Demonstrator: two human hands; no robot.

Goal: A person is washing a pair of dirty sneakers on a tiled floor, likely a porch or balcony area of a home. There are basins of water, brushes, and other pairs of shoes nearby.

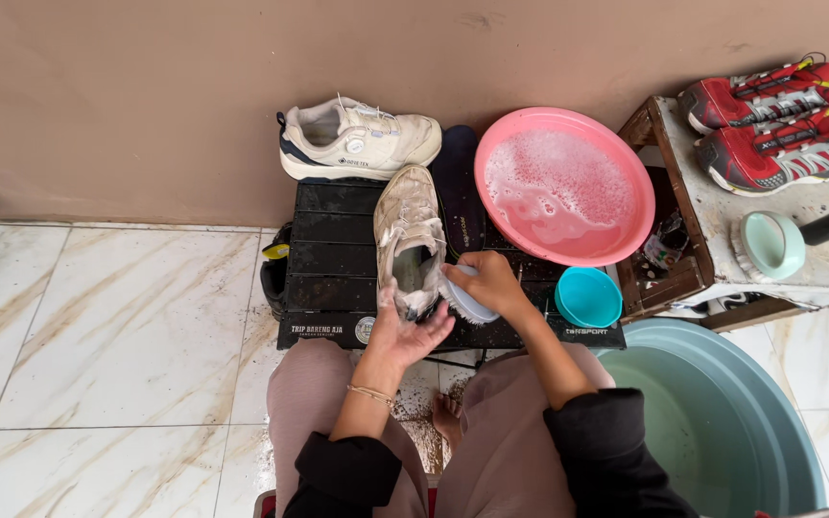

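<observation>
On the black bench (328, 259), left of the pink basin (564, 184) of suds: dirty cream shoe (411, 235), toe away, heel partly hidden by left hand (405, 336), fingers spread under it. Right hand (486, 283), fingers curled tight around a scrubbing brush (467, 302) against the shoe's side; bristles mostly hidden.

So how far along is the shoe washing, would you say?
Roughly midway, at a guess. One cream sneaker stands by the wall looking clean, and a dark insole lies out. In hand: the left hand steadies the dirty sneaker on the black folding table while the right hand scrubs it with a brush. The soapy pink basin stands ready; the red sneakers look dry and untouched.
</observation>
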